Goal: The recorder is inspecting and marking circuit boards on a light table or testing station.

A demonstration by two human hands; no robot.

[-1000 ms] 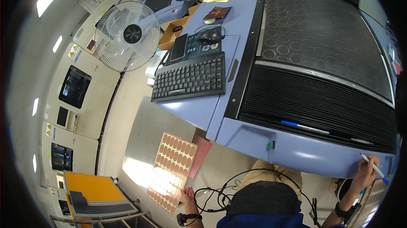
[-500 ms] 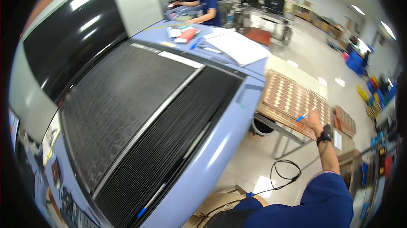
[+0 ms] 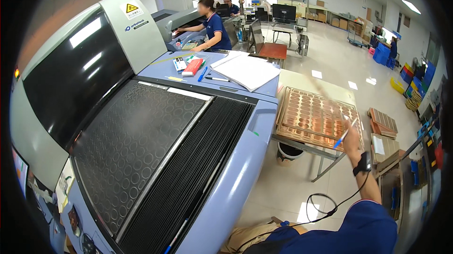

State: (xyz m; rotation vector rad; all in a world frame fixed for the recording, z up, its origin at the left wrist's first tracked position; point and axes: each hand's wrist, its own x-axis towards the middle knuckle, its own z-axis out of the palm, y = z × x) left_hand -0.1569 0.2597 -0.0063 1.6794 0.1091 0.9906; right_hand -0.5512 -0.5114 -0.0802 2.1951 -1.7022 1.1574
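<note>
My right hand point(image 3: 351, 141) is over the near right part of a stack of copper-coloured panels point(image 3: 302, 112), its fingers closed round a blue-and-white pen point(image 3: 340, 139). Rows of round copper discs cover the top panel. A blurred brownish strip point(image 3: 325, 93) crosses the panels' far side; I cannot tell whether it is a lifted sheet edge. Whether my fingers also grip a panel is unclear. On my right wrist sits a black device point(image 3: 363, 163) with a cord. My left hand is out of view.
A large blue-grey machine point(image 3: 245, 169) with a black patterned bed point(image 3: 141, 145) fills the left. Papers point(image 3: 247, 71), pens and a red packet point(image 3: 193, 67) lie on its far end. A bucket point(image 3: 288, 154) stands under the panel table. Two people work farther back.
The view has shifted, putting the table lower and more to the left. My right hand still holds the pen, and a blurred strip now shows over the panels.
</note>
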